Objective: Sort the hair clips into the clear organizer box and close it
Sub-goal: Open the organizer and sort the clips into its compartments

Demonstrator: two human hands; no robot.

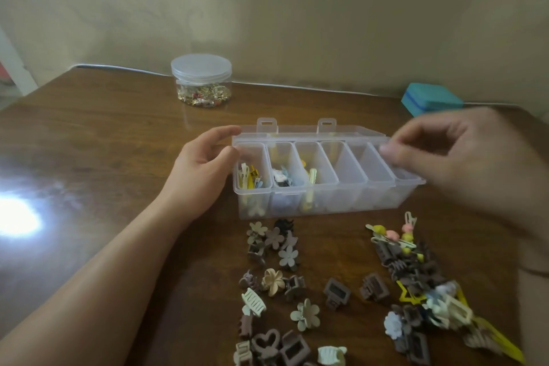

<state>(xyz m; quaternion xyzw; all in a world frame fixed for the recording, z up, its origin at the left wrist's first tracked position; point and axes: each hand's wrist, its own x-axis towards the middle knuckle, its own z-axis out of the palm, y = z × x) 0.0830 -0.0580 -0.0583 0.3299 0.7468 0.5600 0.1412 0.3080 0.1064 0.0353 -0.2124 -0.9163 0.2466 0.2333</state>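
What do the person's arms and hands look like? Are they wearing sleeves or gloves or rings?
Both are bare. The left hand has no glove or ring that shows, and its forearm has no sleeve or watch. The right hand is blurred, bare too, with what looks like a thin dark band at its wrist.

The table (118, 134) is dark brown wood with a streaked grain and a white glare patch, and the wall (297, 9) behind it is dull beige with a faint swirling pattern. The organizer box (332, 199) is clear, colourless plastic holding yellow, cream, white and pale blue clips, while the loose hair clips (276, 276) are mostly brown, taupe and cream, with yellow and pink ones at the right. The round jar (201, 80) is clear with gold bits inside, and the small box (430, 98) is teal with a blue stripe.
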